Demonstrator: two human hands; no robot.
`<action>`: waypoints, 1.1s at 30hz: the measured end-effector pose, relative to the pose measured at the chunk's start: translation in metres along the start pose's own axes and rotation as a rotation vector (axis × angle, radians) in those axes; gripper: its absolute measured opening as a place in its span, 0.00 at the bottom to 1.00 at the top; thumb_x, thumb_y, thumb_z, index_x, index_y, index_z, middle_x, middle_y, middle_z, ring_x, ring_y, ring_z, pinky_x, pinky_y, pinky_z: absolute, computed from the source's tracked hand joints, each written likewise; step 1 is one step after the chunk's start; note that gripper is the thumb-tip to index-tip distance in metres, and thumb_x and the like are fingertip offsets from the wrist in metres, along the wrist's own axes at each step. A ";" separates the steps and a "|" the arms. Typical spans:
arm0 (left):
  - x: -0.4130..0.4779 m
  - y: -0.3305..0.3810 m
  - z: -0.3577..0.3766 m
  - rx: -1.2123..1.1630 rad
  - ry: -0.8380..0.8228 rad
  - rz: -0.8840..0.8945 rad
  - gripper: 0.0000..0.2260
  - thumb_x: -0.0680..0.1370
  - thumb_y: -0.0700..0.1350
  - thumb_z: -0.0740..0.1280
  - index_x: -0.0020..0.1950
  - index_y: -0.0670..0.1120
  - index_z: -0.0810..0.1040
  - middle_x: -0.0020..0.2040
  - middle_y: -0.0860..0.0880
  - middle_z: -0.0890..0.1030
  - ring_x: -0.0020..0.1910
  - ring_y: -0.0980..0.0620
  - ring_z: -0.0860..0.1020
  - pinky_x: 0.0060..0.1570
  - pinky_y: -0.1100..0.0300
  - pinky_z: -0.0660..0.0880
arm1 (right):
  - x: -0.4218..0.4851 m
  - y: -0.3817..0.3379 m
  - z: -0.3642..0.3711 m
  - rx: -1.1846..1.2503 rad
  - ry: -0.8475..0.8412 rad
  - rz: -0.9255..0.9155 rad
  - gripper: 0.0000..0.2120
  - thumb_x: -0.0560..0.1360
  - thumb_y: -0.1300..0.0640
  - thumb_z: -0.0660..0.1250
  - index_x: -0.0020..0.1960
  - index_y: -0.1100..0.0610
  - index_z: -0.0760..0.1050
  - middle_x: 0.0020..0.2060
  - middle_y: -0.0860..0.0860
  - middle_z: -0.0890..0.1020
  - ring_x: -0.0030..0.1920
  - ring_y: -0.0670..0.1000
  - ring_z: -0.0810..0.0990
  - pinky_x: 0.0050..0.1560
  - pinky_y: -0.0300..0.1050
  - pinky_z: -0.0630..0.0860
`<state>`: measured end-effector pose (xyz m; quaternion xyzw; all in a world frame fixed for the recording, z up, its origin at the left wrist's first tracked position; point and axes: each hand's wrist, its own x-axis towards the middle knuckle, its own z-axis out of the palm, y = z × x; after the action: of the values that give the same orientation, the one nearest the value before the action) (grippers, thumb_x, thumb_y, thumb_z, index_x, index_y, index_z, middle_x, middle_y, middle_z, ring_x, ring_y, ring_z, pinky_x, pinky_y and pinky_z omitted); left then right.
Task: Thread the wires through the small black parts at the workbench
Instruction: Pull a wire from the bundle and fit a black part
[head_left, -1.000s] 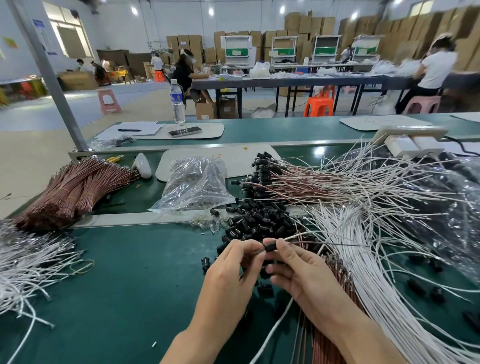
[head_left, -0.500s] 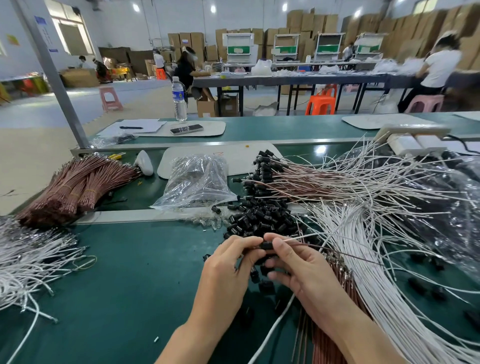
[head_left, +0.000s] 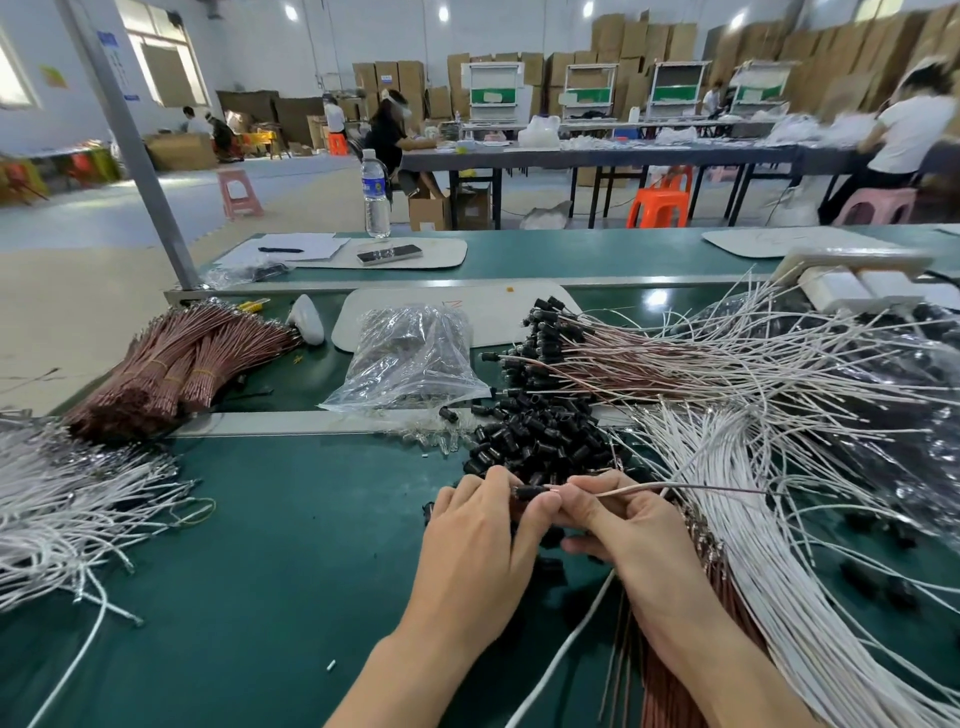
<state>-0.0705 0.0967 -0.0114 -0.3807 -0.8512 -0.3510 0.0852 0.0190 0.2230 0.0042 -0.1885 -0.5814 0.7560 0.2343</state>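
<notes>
Here, just in front of the black pile (head_left: 540, 441), my left hand (head_left: 478, 535) pinches one part (head_left: 531, 492); my right hand (head_left: 628, 530), against it, pinches a wire (head_left: 639, 488) reaching that part.

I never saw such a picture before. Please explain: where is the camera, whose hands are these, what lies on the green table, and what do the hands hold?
There is no machine. A person wears the camera on the head, so it looks down at that person's own hands. The left hand pinches a small black part; the right hand pinches a thin wire leading to it. On the green workbench lie a heap of black parts, loose white wires, tied brown wire bundles and a clear plastic bag.
</notes>
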 end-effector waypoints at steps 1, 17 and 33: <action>0.000 0.000 -0.001 0.002 -0.015 -0.012 0.22 0.78 0.71 0.43 0.46 0.56 0.65 0.40 0.62 0.67 0.45 0.54 0.66 0.47 0.59 0.65 | 0.000 0.001 -0.001 0.007 -0.017 0.005 0.13 0.69 0.54 0.74 0.49 0.61 0.80 0.44 0.56 0.88 0.47 0.53 0.88 0.36 0.37 0.81; -0.002 -0.001 0.003 -0.056 -0.063 0.012 0.23 0.81 0.63 0.39 0.50 0.53 0.69 0.46 0.57 0.71 0.45 0.57 0.63 0.48 0.62 0.59 | 0.003 0.006 -0.006 0.083 -0.124 0.049 0.11 0.66 0.49 0.76 0.43 0.56 0.82 0.51 0.60 0.87 0.56 0.55 0.86 0.39 0.44 0.84; 0.012 -0.005 -0.027 -0.836 0.344 -0.264 0.10 0.82 0.50 0.59 0.56 0.50 0.79 0.42 0.52 0.83 0.42 0.57 0.80 0.45 0.66 0.76 | -0.004 -0.020 -0.014 0.063 0.092 -0.110 0.10 0.75 0.51 0.69 0.53 0.49 0.86 0.51 0.56 0.88 0.50 0.55 0.87 0.37 0.40 0.83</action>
<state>-0.0856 0.0837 0.0104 -0.2070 -0.6516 -0.7295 0.0188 0.0325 0.2357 0.0202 -0.1831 -0.5554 0.7505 0.3078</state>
